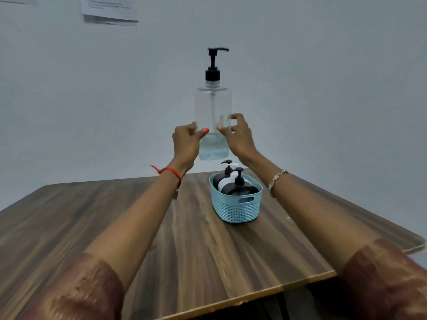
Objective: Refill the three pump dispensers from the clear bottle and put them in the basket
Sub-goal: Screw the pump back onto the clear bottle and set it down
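Observation:
A tall clear bottle (213,105) with a black pump top is held upright in the air above the table's far edge. A little pale liquid fills its bottom part. My left hand (187,144) grips its lower left side and my right hand (239,137) grips its lower right side. Below the bottle, a light blue basket (238,209) stands on the wooden table (208,250). Inside it stand three pump dispensers: a black one at the front (240,189), a white one (225,182) in the middle and a dark one (219,176) at the back.
The table's right and near edges are close to the basket side. A grey wall rises right behind the table, with a paper sheet (108,10) pinned at the upper left.

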Motion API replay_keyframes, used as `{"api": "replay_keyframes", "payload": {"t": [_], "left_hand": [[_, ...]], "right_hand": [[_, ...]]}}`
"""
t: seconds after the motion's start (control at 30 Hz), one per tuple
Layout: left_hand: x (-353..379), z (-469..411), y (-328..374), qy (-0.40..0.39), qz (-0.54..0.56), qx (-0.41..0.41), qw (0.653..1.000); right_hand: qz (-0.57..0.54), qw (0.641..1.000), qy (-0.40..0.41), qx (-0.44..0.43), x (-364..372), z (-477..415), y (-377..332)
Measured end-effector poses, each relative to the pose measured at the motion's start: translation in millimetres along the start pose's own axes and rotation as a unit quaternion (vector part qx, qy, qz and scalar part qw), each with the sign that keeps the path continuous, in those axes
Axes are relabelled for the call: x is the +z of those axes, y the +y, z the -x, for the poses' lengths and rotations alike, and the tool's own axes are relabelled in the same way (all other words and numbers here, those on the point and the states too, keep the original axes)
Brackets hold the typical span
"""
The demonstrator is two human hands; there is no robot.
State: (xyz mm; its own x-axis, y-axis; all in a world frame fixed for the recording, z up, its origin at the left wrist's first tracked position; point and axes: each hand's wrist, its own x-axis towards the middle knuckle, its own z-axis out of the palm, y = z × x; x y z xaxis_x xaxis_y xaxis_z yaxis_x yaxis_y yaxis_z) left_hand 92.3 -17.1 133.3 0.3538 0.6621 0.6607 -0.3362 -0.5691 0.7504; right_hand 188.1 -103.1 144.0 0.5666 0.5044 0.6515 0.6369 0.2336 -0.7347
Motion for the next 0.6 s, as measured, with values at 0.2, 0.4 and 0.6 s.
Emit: {"api": "replay_keyframes", "payload": {"t": [0.2, 0.4, 0.6], "left_hand": [[57.7, -55.0, -6.8, -0.146, 0.030, -0.079, 0.986], [105.7, -128.9, -81.9, -0.341, -0.011, -0.165, 0.926], [142.3, -183.9, -184.9, -0.416, -0.087, -0.236, 0.874]], "right_hand": [[0.007, 1.000, 0.029, -0.005, -40.1, -66.6, 38.3], [0.045, 0.998, 0.047, 0.013, -58.1, -131.9, 134.0], [0.057, 0.995, 0.045, 0.071, -43.4, -178.8, 253.4]]}}
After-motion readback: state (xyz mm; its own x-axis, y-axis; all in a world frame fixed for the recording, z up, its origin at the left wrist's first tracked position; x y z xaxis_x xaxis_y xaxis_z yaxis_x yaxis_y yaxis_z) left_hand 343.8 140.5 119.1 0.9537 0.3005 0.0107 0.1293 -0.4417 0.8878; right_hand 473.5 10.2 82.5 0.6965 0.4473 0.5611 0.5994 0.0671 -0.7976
